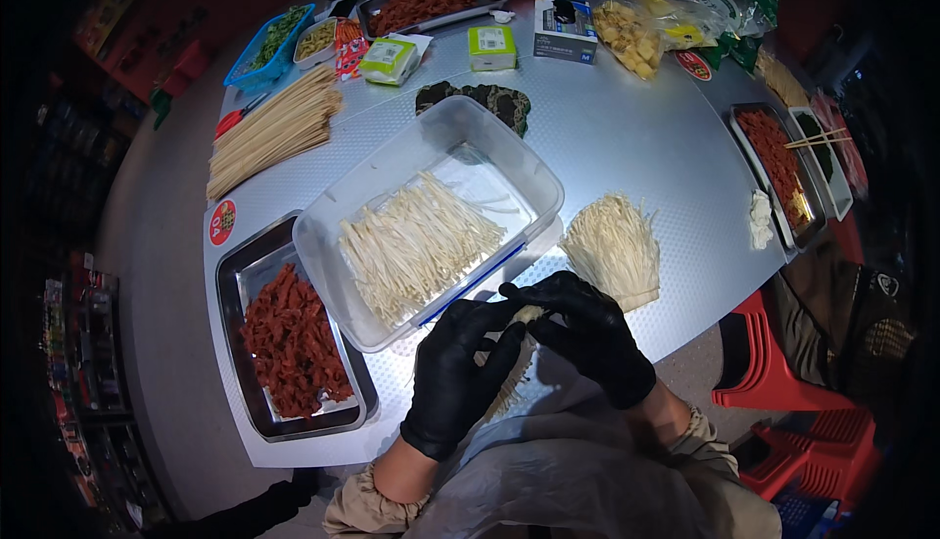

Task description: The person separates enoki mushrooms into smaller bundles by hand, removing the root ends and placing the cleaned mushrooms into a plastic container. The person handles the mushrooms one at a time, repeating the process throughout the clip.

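Observation:
Both hands wear black gloves and meet at the near side of the table. My left hand (pixel 463 374) grips a small bunch of enoki mushrooms (pixel 510 392), whose strands hang down below the fingers. At the bunch's upper end, the fingers of my right hand (pixel 591 330) pinch its pale tip (pixel 527 314). Just beyond the hands, a clear plastic container (pixel 507 139) holds a layer of separated enoki (pixel 422 245). To the right lies a larger clump of enoki (pixel 617 245) on the table.
A steel tray (pixel 233 304) of red meat strips (pixel 290 348) stands at the left. Bamboo skewers (pixel 275 131) lie behind it. Tissue packs (pixel 492 48), a glove box (pixel 564 29) and a bag of potato pieces (pixel 631 36) line the back. Red stools (pixel 808 443) stand at right.

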A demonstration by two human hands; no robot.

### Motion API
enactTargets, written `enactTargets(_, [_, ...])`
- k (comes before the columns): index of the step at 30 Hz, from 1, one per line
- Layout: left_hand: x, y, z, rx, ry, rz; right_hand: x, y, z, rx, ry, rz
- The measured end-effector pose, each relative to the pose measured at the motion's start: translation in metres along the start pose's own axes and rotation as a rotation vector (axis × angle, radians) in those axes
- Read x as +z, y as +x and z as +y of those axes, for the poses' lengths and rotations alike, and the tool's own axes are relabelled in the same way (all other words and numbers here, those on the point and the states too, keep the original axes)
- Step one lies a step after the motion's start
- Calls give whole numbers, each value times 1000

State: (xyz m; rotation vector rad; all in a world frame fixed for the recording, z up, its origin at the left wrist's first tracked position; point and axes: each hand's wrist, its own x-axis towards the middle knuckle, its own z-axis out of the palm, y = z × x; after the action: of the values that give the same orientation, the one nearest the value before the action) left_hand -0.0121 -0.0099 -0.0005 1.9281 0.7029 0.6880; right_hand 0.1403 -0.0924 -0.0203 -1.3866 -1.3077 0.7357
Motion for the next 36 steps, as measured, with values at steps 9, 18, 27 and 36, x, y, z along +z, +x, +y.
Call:
enactTargets(9, [3,-4,-2,43,49,61,9,1,3,-170,-84,87])
enactTargets(18, [7,-5,-4,95,145,144,15,2,0,-160,-104,146])
enactTargets(27, [11,-9,-10,-219,-401,190,14,4,1,-82,22,141])
enactTargets(36, [13,-9,-14,-266,-502,135,11,4,5,-106,0,119])
